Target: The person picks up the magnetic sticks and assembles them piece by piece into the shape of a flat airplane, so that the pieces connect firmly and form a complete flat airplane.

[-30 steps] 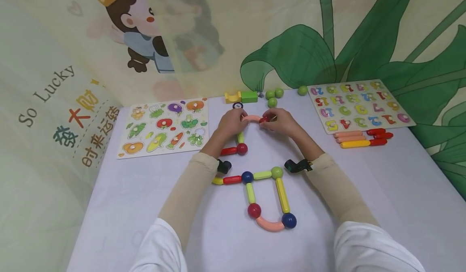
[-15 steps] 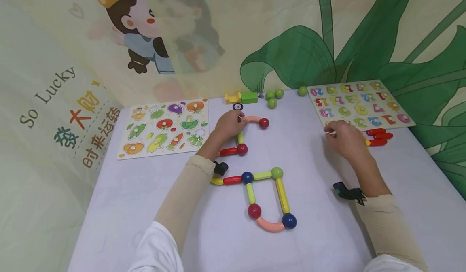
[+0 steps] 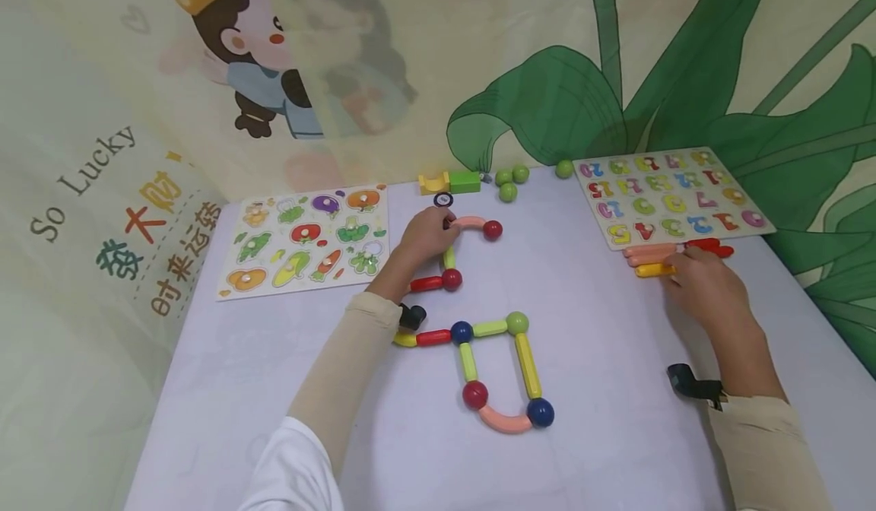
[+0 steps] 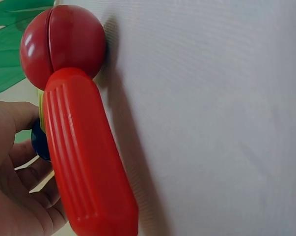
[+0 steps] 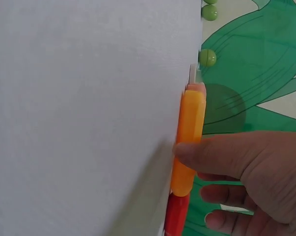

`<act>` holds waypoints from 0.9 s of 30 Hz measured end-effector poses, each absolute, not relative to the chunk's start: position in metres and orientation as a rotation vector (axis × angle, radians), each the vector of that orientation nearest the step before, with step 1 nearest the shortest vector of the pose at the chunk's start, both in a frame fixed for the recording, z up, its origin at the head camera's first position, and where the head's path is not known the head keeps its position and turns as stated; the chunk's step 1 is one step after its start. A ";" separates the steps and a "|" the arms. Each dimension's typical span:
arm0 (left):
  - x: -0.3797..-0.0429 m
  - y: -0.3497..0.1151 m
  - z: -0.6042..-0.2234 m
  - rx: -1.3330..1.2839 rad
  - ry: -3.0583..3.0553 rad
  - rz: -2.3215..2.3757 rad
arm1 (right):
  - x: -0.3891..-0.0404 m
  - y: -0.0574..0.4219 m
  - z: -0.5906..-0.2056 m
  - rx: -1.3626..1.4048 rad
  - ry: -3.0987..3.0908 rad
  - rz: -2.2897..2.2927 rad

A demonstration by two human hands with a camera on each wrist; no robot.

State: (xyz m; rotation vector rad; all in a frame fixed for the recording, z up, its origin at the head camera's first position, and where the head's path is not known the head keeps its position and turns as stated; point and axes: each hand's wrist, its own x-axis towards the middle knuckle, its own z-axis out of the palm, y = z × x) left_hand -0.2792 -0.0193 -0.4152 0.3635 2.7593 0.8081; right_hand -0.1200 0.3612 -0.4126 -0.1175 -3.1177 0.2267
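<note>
My left hand (image 3: 430, 235) pinches a dark blue ball (image 4: 40, 141), mostly hidden by the fingers in the head view. A pink curved magnetic stick (image 3: 469, 222) runs from there to a red ball (image 3: 493, 230). Below it, a light green stick (image 3: 449, 257) leads to another red ball (image 3: 451, 279), which joins a red stick (image 4: 91, 157). At the right, my right hand (image 3: 712, 287) pinches a yellow stick (image 5: 189, 140), thumb across its middle. Pink sticks (image 3: 650, 253) and red sticks (image 3: 712, 245) lie beside it; the hand partly covers the red ones.
A joined figure of sticks and balls lies in front, including a green ball (image 3: 517, 323) and a blue ball (image 3: 541, 412). A vegetable puzzle board (image 3: 229, 287) lies left, a number board (image 3: 739, 222) right. Green balls (image 3: 508, 192) and a green block (image 3: 464, 182) line the back.
My right hand has let go of the red ball on the pink curved stick and moved right to the loose sticks, onto the yellow one. The left hand has stayed in place.
</note>
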 end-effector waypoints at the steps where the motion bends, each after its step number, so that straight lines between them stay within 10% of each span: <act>1: -0.279 -0.020 -0.415 0.368 2.759 0.808 | -0.120 0.361 -0.412 -0.106 -3.127 0.234; 27: -0.279 -0.020 -0.415 0.390 2.766 0.792 | -0.181 0.256 -0.421 0.372 -3.290 1.011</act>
